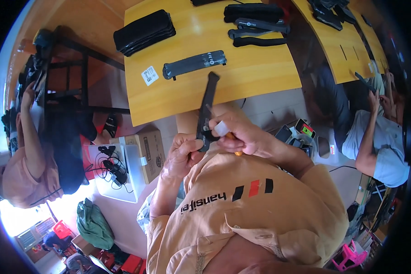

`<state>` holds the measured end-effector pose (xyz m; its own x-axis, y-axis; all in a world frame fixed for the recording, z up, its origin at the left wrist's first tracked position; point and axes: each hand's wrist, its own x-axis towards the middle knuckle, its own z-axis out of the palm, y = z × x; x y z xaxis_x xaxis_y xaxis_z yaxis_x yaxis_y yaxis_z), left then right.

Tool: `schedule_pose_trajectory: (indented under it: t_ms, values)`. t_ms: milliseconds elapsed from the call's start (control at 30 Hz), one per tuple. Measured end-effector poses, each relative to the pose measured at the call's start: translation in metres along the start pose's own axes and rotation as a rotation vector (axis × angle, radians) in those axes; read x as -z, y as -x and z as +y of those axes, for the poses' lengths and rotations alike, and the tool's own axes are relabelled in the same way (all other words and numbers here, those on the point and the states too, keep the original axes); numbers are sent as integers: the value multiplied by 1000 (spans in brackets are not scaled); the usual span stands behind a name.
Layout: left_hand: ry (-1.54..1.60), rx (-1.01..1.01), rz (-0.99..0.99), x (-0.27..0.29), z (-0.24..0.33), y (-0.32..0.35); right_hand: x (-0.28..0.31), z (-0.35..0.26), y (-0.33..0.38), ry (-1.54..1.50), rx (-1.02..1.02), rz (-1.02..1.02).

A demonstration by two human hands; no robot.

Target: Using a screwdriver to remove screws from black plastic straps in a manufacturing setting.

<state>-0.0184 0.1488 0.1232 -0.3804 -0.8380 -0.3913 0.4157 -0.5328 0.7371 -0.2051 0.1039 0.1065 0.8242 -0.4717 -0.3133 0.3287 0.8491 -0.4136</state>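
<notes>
Head view: I see the strap [208, 98] crossing the tabletop's [265, 68] near edge, left hand [181, 155] pinching its end, right hand [250, 135] clamped around an orange handle [231, 136].

Black lettering [203, 203] (one word) across tan shirt [301, 214].

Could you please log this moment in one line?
left hand: holding black strip; right hand: holding orange-handled tool, white piece; yellow table: grey strip, white label
</notes>
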Motion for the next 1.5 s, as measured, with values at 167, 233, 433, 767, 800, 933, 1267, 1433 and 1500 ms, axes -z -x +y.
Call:
schedule_pose_trajectory:
  t_ms: [167,233,433,767,800,933,1267,1433,1500]
  values:
    - [117,87,-37,28,2,14,14,-35,31,-294,323,212]
    - [201,59,-120,43,-7,26,22,-54,49,-462,544,144]
    - [-352,-812,-485,66,-27,49,62,-173,126,-521,1041,-202]
    - [6,-217,420,115,3,34,42,-157,116,443,1084,465]
    - [4,-215,418,120,5,23,31,-148,105,632,1095,680]
    - [-183,-88,472,146,-7,-24,18,-143,96,1667,934,802]
    - [-349,-6,688,146,-21,-40,21,-122,77,1997,909,1066]
    - [-369,57,681,143,-19,-45,28,-117,75,1885,987,1065]
    - [-417,74,752,142,-20,-47,28,-115,72,1863,1020,1027]
